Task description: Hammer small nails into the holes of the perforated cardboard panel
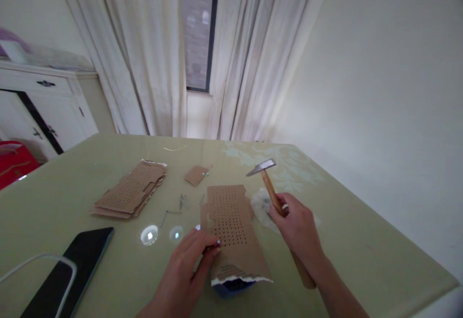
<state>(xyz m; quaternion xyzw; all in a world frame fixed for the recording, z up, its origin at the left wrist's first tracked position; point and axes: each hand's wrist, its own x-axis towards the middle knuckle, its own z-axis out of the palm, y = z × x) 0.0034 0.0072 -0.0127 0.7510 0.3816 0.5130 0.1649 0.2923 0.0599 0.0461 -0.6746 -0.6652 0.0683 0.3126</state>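
Note:
My right hand (298, 224) grips a hammer (266, 180) by its wooden handle, with the metal head raised beyond the fingers. Between the thumb and fingers of my left hand (190, 262) is a nail (218, 242), its small round head showing and its shank mostly hidden. The nail is at the left edge of a brown cardboard piece (238, 255) that carries rows of punched holes and has a torn near edge. Under that edge a blue container (233, 289) partly shows. Several loose nails (184, 201) lie on the table beyond my left hand.
A stack of perforated cardboard (132, 187) lies at left on the glossy table (361, 241). A dark tablet (77, 265) with a white cable (70, 265) is at front left. A small cardboard scrap (196, 175) and a clear plastic bag (262, 209) lie near the middle.

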